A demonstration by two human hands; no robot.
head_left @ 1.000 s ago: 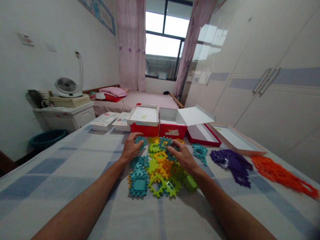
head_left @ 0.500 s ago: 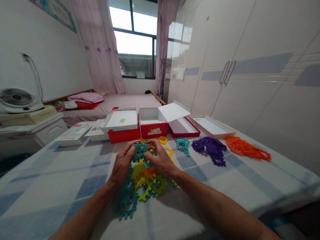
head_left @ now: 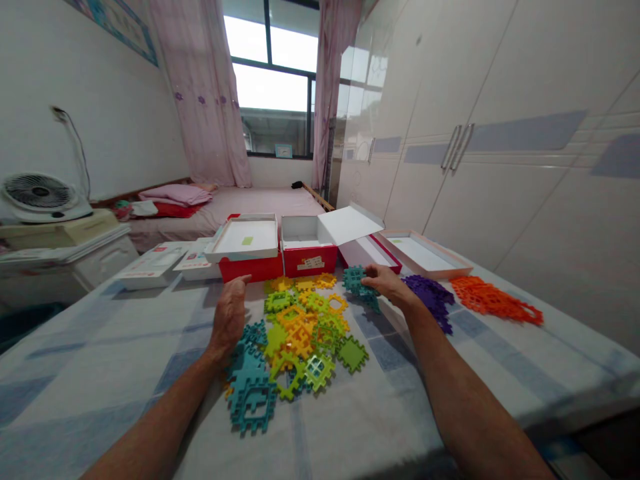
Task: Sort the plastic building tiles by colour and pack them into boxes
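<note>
My right hand (head_left: 389,283) pinches a teal interlocking building tile (head_left: 354,279), held over the other teal pieces to the right of the middle pile. My left hand (head_left: 231,315) holds nothing; its fingers are partly stretched out, left of the pile. Between both hands lies a loose heap of notched plastic tiles: yellow tiles (head_left: 295,319) at the back and middle, lime-green tiles (head_left: 353,353) at the right and front. Larger teal tiles (head_left: 250,400) lie at the heap's front left. Most of the teal stack under my right hand is hidden.
Purple tiles (head_left: 434,301) lie right of my right hand, with orange tiles (head_left: 493,300) beyond. Behind stand a red box (head_left: 309,260) with its white lid raised, another red box (head_left: 250,268) bearing a white tray, shallow trays (head_left: 425,257) and white boxes (head_left: 153,267). A checked cloth (head_left: 125,347) covers the table.
My hands have parted. The right hand has carried the teal tile rightward from above the heap; my left hand has let go of it and drawn slightly left.
</note>
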